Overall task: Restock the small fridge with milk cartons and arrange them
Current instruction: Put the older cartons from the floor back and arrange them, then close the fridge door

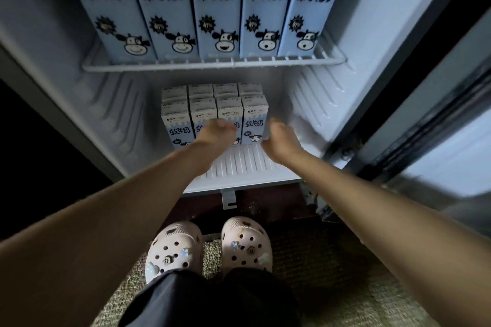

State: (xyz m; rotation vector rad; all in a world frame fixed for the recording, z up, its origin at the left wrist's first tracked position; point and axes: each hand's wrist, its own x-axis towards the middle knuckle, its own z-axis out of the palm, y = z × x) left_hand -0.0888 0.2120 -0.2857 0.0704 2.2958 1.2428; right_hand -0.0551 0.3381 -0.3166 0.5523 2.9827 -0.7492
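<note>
Arranging step, centre of frame: both arms are reaching into the fridge (313,103) toward the small milk cartons (255,117), which are standing in rows, four across. The left hand (214,133) is hovering before the front row, too blurred to tell contact or grip. The right hand (281,141), apart from it, loosely curled and empty, is flanking the rightmost carton. The next move probably calls for squaring the block.
</note>
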